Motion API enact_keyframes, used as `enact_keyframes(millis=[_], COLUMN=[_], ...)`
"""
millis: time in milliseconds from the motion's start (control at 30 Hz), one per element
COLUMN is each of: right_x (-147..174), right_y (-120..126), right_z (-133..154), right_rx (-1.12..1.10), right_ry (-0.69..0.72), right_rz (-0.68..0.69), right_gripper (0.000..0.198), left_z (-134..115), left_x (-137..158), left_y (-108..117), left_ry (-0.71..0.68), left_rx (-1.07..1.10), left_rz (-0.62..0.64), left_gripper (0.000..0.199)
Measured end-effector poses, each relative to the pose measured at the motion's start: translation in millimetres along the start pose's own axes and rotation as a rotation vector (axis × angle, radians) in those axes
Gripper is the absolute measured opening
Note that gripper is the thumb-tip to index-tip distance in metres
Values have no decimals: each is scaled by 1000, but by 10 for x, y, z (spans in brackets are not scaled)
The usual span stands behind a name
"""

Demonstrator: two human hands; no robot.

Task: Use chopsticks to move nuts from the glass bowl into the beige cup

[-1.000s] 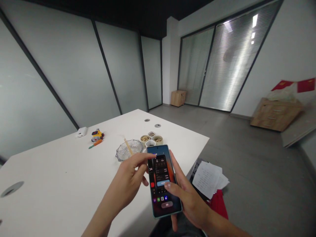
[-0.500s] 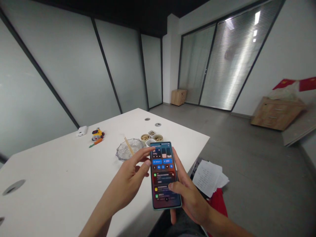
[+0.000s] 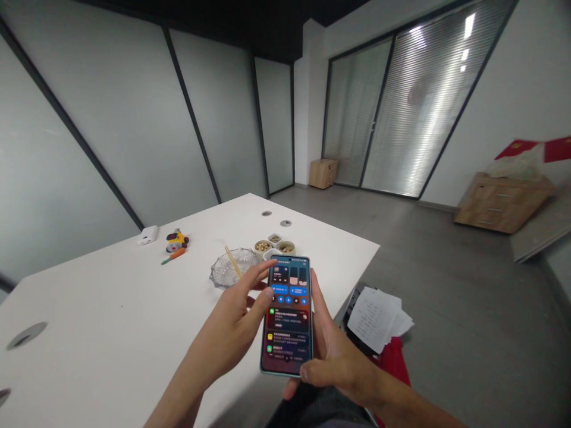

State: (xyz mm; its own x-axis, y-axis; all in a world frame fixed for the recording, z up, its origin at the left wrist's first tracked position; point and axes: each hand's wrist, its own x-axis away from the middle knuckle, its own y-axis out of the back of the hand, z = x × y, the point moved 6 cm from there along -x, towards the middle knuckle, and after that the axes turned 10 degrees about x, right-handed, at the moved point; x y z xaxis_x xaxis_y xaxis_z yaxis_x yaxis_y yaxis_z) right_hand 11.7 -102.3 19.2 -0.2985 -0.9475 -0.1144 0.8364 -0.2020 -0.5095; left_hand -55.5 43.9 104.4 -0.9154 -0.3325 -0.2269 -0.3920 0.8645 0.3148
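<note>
A smartphone [image 3: 288, 330] with a lit screen of tiles and notifications is held upright over the table's near edge. My right hand [image 3: 341, 356] grips it from the right and below, thumb on the lower right corner and fingers behind. At its upper left edge, my left hand [image 3: 236, 315] touches the phone with thumb and index fingertip; its other fingers are partly hidden. Just beyond is a clear scalloped glass bowl [image 3: 223, 270] with wooden chopsticks [image 3: 232, 263] in it. Small dishes of nuts or similar bits [image 3: 263, 245] stand behind the phone.
The white table [image 3: 111, 339] carries a yellow toy vehicle [image 3: 177, 240], an orange-handled tool with a green shaft [image 3: 173, 256] and a white box-like object [image 3: 148, 235]. Written papers [image 3: 375, 318] and red cloth [image 3: 396, 362] lie right of my legs. Wooden cabinets [image 3: 502, 202] stand farther off.
The phone's lower end has swung left, so it leans differently. My right thumb has slid from the screen's lower part to the bottom corner. My left hand has barely moved.
</note>
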Motion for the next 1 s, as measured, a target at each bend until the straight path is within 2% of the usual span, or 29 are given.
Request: enact_keyframes(millis=[267,500,733,867,1000], right_x=[14,-18,-27,-37,59], right_y=[19,73,71,171,581], right_z=[-24,-48,-16,83,344], right_rx=[-12,-4,-30,21,131], right_ry=[-11,-38,-53,-35,-29], right_rz=[-3,-54,-80,-119,-278], right_gripper=[172,153,144,119,88], left_z=[9,2,42,102,166], left_x=[-1,-1,-4,10,31], left_y=[-16,-23,-35,-72,-197], left_ry=[13,15,29,38,37], left_rx=[12,-20,-58,-54,-47], left_rz=[8,7,22,17,-37], left_gripper=[51,52,55,57,57])
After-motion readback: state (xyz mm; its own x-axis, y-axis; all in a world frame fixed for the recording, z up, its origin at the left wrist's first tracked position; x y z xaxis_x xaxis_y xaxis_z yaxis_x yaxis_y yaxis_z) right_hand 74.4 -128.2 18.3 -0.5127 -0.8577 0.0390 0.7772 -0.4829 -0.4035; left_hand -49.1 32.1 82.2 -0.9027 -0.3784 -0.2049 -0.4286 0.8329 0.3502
